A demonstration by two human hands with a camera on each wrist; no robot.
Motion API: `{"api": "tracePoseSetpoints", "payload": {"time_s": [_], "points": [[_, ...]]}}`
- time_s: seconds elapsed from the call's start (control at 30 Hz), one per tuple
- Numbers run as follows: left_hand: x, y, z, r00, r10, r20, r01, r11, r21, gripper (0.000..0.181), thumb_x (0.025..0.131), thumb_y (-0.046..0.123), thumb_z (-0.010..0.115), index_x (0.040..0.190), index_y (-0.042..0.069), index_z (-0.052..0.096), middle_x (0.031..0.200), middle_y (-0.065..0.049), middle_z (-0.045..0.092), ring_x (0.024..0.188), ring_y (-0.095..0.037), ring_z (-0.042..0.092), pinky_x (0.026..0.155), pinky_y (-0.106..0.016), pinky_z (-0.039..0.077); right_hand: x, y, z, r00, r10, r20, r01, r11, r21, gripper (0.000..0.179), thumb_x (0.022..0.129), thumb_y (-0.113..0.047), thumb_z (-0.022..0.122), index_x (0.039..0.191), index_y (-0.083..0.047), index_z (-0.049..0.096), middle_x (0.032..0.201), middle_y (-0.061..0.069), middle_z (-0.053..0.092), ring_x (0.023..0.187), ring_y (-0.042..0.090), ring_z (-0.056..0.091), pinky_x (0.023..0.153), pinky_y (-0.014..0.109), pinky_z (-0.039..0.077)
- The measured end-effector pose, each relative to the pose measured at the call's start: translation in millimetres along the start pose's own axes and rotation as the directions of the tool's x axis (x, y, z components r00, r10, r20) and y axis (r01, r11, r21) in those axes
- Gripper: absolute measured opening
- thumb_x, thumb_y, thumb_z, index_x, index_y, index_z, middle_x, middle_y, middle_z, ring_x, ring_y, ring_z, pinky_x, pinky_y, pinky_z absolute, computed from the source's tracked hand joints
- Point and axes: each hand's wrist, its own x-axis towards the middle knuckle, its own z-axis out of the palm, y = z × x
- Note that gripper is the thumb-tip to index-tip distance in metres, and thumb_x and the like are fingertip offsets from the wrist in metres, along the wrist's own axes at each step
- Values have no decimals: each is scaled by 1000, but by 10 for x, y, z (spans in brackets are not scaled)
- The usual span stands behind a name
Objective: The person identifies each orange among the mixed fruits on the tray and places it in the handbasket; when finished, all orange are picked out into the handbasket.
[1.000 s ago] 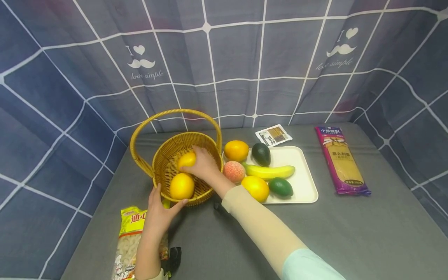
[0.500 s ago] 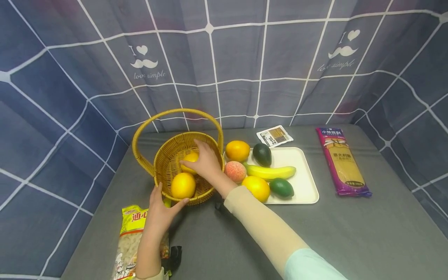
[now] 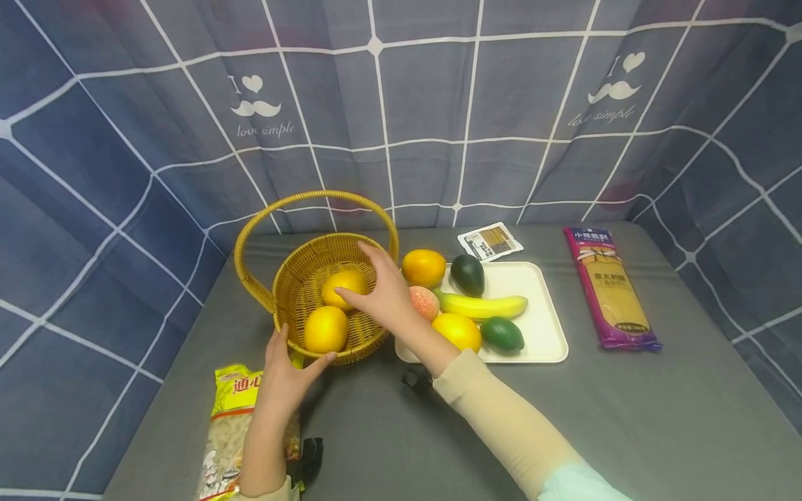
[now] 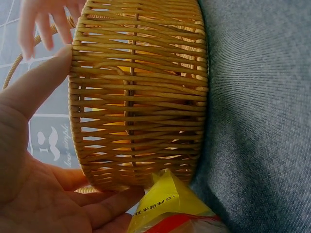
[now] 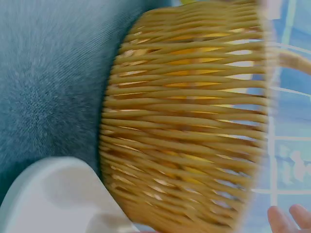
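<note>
Our left hand [image 3: 288, 379] lies spread against the near rim of the basket [image 3: 291, 289], and past the nearer orange [image 3: 326, 330] inside, our right hand [image 3: 390, 298] hangs spread beside the farther orange [image 3: 346, 280], probably light, firm and slippery, best cupped around its sides.

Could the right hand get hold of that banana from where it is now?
Probably yes: the right hand looks open, and the banana lies uncovered on the tray beside the basket. The darkest green fruit close behind might crowd the grip.
</note>
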Motion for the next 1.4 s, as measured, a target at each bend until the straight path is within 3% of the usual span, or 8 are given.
{"api": "tracePoseSetpoints", "payload": {"time_s": [0.1,0.3,0.43,0.6,0.83,1.07,1.4], "points": [[7,2,-2,1000,6,-3,-6,1000,-2,121,76,67,67,155,5,-1,157,-26,0,141,-47,12,108,-63,19,-142,-21,-216,1000,-2,-28,5,995,95,83,78,-41,79,148,-23,38,145,2,41,128,22,45,100,40,43],[4,30,-32,1000,9,1,-9,1000,3,121,76,69,66,155,6,-1,158,-26,-1,141,-46,12,108,-62,19,-442,66,-657,988,95,-125,-66,975,213,83,77,-31,83,148,-23,39,145,4,42,124,25,49,98,42,46],[4,61,-65,1000,13,0,-13,1000,6,121,76,69,66,155,7,-2,158,-25,-2,142,-45,12,108,-62,19,-615,183,-899,976,139,-167,-107,976,188,83,78,-29,82,148,-19,39,146,3,41,125,24,48,103,38,41],[13,88,-81,1000,9,7,-9,1000,-1,122,76,70,65,155,8,-3,158,-24,-2,142,-44,11,109,-62,18,-807,325,-1073,967,197,-159,-171,971,164,83,78,-31,82,148,-17,39,147,4,40,127,27,47,101,40,43],[24,82,-75,1000,7,14,-7,1000,-10,122,75,71,65,155,9,-4,159,-23,-3,143,-43,10,109,-62,17,-1048,522,-1102,950,291,-117,-278,953,117,84,77,-30,83,147,-18,39,146,8,40,123,34,50,99,45,44],[8,80,-53,1000,-13,19,14,1000,-14,120,77,67,67,155,8,-4,158,-24,-3,142,-45,10,109,-62,17,-1209,676,-1006,951,295,-90,-294,955,32,85,76,-28,83,146,-11,39,143,12,41,125,33,48,101,42,42],[-21,19,-25,999,-19,28,19,1000,-14,121,77,70,64,155,8,-4,158,-23,-4,142,-44,9,109,-63,17,-1245,699,-917,946,319,-59,-320,947,-8,83,75,-31,84,145,-13,42,145,12,41,127,34,47,103,43,40]]}}
